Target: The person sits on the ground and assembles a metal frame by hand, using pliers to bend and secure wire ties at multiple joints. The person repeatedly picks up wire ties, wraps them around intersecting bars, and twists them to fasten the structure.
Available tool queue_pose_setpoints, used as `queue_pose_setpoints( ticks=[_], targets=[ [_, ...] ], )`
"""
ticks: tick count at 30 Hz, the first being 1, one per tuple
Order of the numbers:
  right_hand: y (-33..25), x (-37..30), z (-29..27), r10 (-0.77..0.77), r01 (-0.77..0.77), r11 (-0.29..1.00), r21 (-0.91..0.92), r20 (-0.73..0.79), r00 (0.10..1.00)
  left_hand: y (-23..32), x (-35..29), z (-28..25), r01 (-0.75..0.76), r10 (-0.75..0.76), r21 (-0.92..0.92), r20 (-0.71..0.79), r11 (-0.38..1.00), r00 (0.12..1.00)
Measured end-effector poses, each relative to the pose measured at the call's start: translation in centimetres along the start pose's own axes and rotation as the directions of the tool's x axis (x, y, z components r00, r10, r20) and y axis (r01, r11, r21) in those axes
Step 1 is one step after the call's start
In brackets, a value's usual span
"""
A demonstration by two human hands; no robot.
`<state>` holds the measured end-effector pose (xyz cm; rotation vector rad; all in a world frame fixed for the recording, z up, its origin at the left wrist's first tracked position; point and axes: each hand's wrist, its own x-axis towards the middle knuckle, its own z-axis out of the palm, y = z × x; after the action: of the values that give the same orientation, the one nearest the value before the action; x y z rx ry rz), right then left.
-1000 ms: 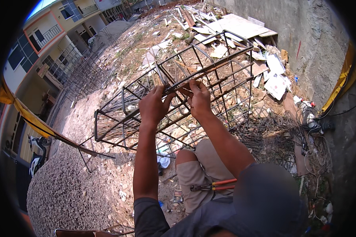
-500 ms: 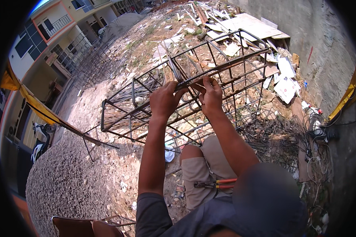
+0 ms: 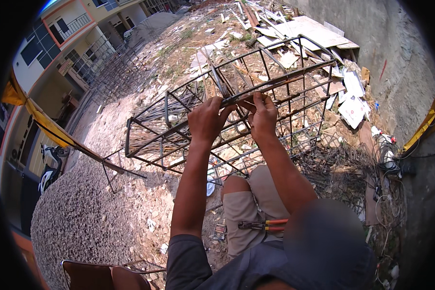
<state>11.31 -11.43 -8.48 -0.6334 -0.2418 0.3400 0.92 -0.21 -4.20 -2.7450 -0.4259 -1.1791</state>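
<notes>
A long cage of dark rebar [image 3: 304,71] with square stirrups lies slanted before me, raised off the ground. My left hand [image 3: 205,120] is closed on its near upper bar, thumb toward the right. Close beside it, my right hand [image 3: 264,116] pinches at the same bar with thumb and fingers. Any thin wire between the fingertips is too small to make out. Several bent steel rods [image 3: 219,79] stand just beyond my hands. Pincers with orange-red handles [image 3: 274,225] rest across my lap.
Loose rods [image 3: 154,135] lie beneath the cage's left end. A gravel heap [image 3: 82,227] rises at the left. White broken boards [image 3: 309,34] are piled by the concrete wall [image 3: 396,53]. Tangled stirrups [image 3: 338,164] and cables [image 3: 391,203] lie at the right.
The whole view has shifted slightly, with the cage and both hands appearing a little right and lower. Both hands keep their places on the bar, fingers only slightly moved.
</notes>
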Motion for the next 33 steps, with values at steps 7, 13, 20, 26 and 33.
queue_pose_setpoints(
  ticks=[7,13,20,26,33],
  targets=[
    [-0.1,0.6,-0.2,-0.034,0.035,0.999,0.022,-0.036,0.999,-0.2,0.2,0.1,-0.037,0.035,-0.076,-0.023,0.996,0.999],
    [-0.3,0.3,-0.1,-0.031,0.031,0.999,0.035,-0.006,0.999,-0.4,0.1,0.0,-0.016,0.015,-0.104,-0.008,0.994,1.0],
    [-0.8,-0.1,-0.5,0.021,-0.021,0.994,-0.105,-0.01,1.0,-0.1,0.0,0.2,-0.02,0.017,-0.065,-0.045,0.998,0.999],
    [0.7,-4.4,-4.1,0.155,-0.138,0.978,-0.157,0.104,0.982,0.0,-0.1,0.1,-0.022,0.018,-0.068,-0.062,0.997,0.998],
    [3.7,-6.1,-5.6,0.077,0.009,0.85,-0.527,0.142,0.987,0.1,-0.1,0.3,0.003,-0.006,-0.068,-0.036,0.998,0.999]
  ],
)
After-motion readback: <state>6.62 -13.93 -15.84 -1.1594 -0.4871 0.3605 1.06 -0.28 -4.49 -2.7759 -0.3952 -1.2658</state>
